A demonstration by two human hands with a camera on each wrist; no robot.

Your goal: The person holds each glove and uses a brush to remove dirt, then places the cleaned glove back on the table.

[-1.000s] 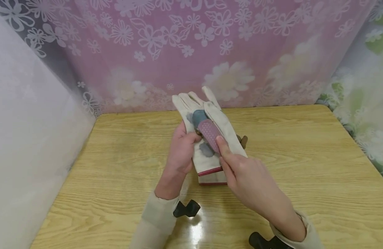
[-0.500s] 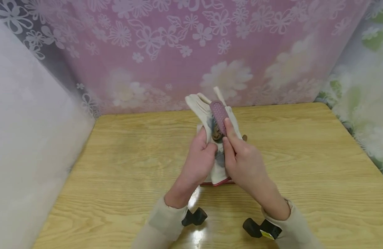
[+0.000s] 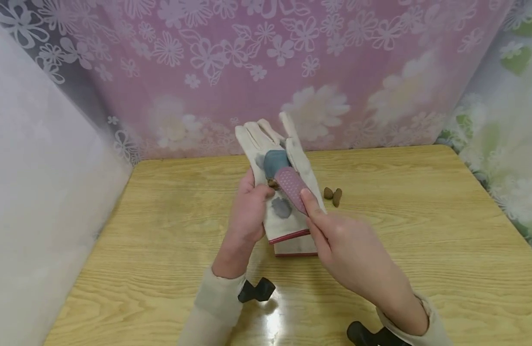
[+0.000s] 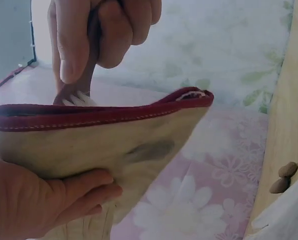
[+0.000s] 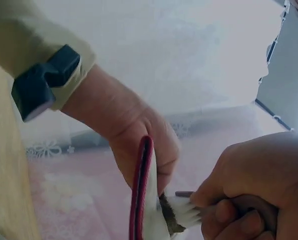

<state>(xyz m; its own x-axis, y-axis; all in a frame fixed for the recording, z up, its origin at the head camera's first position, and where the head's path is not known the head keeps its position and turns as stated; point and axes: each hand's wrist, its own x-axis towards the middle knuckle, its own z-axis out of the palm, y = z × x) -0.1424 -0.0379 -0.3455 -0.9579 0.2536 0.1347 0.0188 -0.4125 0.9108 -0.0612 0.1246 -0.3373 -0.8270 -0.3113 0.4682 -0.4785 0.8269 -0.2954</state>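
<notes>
At centre frame I observe a cream cloth glove (image 3: 281,207) with red-bound cuff and grey blotches. The left hand (image 3: 249,211), just left of centre, grips its left edge, thumb in front. The right hand (image 3: 350,247), lower right of centre, grasps an oval, dot-textured mauve brush (image 3: 291,186), white-bristled, over the glove's face.

Soft light leaves glare on the table (image 3: 175,230); wrist views look hazy.

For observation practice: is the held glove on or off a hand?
Off: the left hand grips the glove from outside; the right hand is bare.
</notes>
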